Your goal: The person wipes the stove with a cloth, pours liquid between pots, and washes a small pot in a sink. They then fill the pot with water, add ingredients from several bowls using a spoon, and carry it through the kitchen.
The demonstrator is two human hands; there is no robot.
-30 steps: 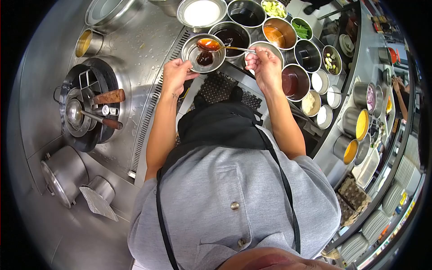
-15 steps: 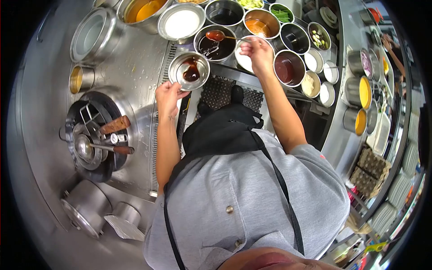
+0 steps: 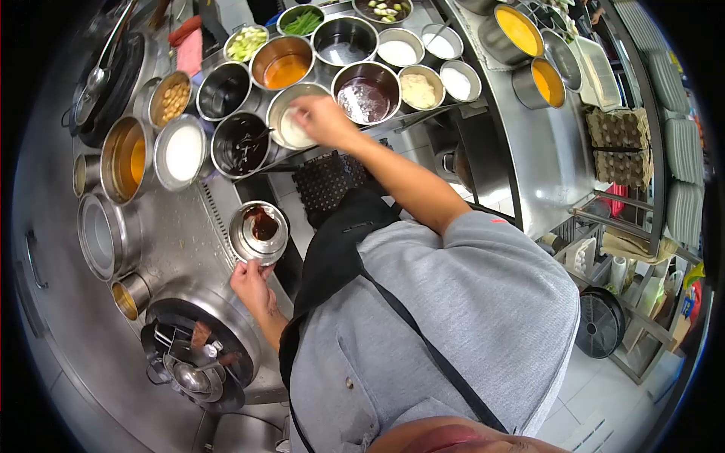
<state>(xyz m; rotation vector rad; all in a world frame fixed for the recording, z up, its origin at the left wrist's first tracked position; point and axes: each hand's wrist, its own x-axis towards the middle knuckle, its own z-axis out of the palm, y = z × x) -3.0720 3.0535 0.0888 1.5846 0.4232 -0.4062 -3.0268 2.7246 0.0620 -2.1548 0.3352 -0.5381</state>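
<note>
My left hand (image 3: 253,287) grips the rim of a small metal bowl (image 3: 242,245) from below. A dark brown sauce (image 3: 263,223) lies in its bottom. Over a metal pot of white contents (image 3: 281,113) is my right hand (image 3: 325,121), its fingers curled and pointing down into the pot. Whatever those fingers hold, if anything, is hidden and slightly blurred. Beside that pot stands a pot of dark sauce (image 3: 243,145), where the end of a spoon handle shows at the rim.
Nearby pots hold orange liquid (image 3: 282,62), reddish-brown sauce (image 3: 368,94), pale paste (image 3: 418,90) and chopped greens (image 3: 302,22). A wok with ladles (image 3: 192,370) sits at lower left. Egg trays (image 3: 619,151) stand on the right counter.
My right hand has let go of the spoon and moved to the white-filled pot. The spoon rests in the dark sauce pot. My left hand still holds the bowl; the view has turned right.
</note>
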